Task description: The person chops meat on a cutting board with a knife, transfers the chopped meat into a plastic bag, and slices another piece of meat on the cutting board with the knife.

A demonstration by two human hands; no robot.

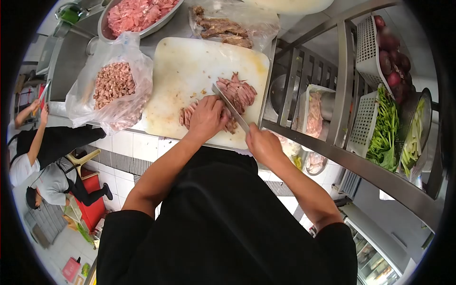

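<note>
A white cutting board (175,71) with brown stains lies before me. My right hand (264,143) is closed round the handle of a knife (232,110), whose blade slants up and to the left across the board. Close beside the blade, my left hand (207,117) presses down with bent fingers on sliced cooked meat (185,116). On the blade's other side sits a pile of cut meat slices (240,91). The underside of my left hand, and how much meat lies under it, is hidden.
Left of the board stands a plastic bag of diced meat (114,85). Behind are a metal bowl of raw meat (142,16) and a bag with cooked meat strips (223,28). A metal rack (342,80) with vegetable baskets (368,57) stands right. Two people are at left.
</note>
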